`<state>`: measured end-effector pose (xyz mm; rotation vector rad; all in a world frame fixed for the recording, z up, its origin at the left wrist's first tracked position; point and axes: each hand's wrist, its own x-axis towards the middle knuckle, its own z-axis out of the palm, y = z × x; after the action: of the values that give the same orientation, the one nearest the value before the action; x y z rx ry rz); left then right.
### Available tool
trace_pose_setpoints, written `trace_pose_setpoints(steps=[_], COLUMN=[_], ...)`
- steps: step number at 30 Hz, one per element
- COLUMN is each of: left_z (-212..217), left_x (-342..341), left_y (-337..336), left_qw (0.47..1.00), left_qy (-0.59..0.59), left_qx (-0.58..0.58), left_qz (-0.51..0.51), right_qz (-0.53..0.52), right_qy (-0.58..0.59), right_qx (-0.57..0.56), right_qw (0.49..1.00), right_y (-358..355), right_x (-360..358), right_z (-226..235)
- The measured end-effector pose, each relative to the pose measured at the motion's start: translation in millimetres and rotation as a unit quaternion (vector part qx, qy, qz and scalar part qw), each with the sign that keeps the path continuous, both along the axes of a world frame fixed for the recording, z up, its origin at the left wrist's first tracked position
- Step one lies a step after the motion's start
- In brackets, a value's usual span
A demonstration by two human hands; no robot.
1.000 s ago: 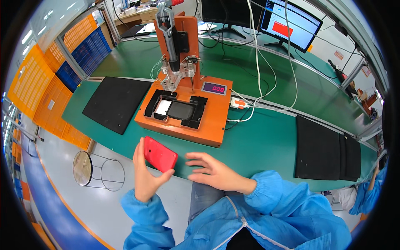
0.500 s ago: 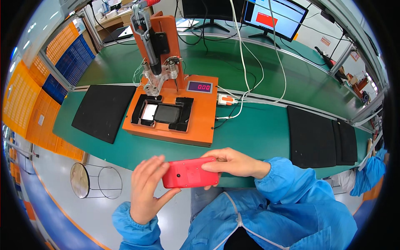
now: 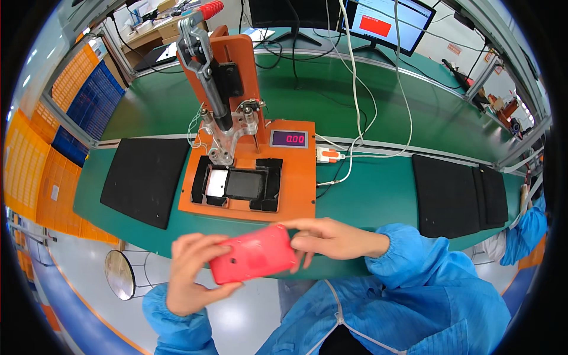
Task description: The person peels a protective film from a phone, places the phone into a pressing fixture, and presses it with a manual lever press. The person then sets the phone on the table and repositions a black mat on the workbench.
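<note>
I hold a red phone flat in front of me, back side up, just over the near edge of the green table. My left hand grips its left end and my right hand grips its right end. Both sleeves are light blue. Beyond the phone stands an orange press fixture with a black nest, a metal lever with a red handle and a small digital readout.
A black foam mat lies left of the fixture and another black mat lies to the right. Cables run back to two monitors. Orange and blue bins line the left. A round stool stands below the table edge.
My right hand has come off the table and taken the phone's right end. The phone has turned from upright in the left hand to lying level between both hands.
</note>
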<state>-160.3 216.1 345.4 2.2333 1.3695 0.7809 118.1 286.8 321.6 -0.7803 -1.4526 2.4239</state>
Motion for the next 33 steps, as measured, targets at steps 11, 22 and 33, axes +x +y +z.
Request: trace_pose_setpoints(steps=[11,22,33], left_z=[-0.4,-17.7,-31.2], left_x=[-57.4,-30.3,19.6], left_y=[96.0,138.5,101.3], left_qw=[1.0,0.99,0.984], left_qy=[0.015,0.1,0.088], left_qx=[0.0,-0.029,0.123], left_qz=[-0.026,-0.091,0.097], right_qz=[-0.078,-0.21,-0.278], right_qy=[-0.052,-0.078,-0.01], right_qx=[0.136,0.148,0.371], right_qw=[0.986,0.963,0.886], right_y=[-26.3,-12.8,44.6], right_x=[62.1,96.5,52.5], right_z=[-14.9,16.2,87.0])
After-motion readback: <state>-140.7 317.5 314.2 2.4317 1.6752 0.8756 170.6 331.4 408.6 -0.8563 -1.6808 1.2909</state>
